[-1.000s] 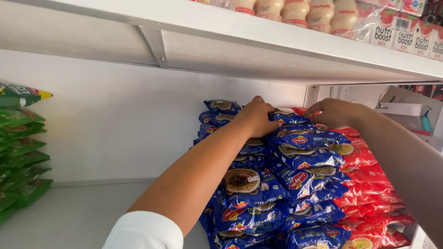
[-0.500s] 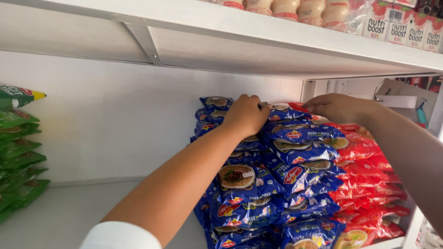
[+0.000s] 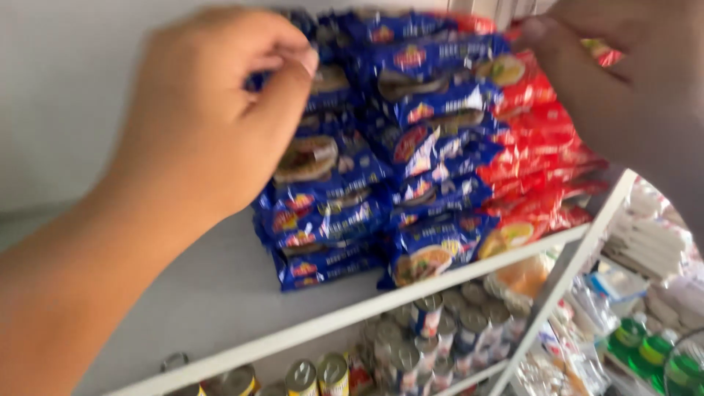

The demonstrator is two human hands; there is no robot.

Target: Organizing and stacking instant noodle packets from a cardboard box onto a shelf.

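Blue packets (image 3: pixel 352 198) stacked beside red packets (image 3: pixel 543 147); both hands, left (image 3: pixel 213 110) and right (image 3: pixel 616 81), pinch top ones.

Blue packets (image 3: pixel 345 213) lie stacked flat in leaning piles on the white shelf (image 3: pixel 220 308), touching the red packets (image 3: pixel 543 154) beside them; the top ones look slightly askew, though blurred.

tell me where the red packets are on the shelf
In the head view the red packets are stacked at the shelf's right end, beside the blue packets, under the right hand.
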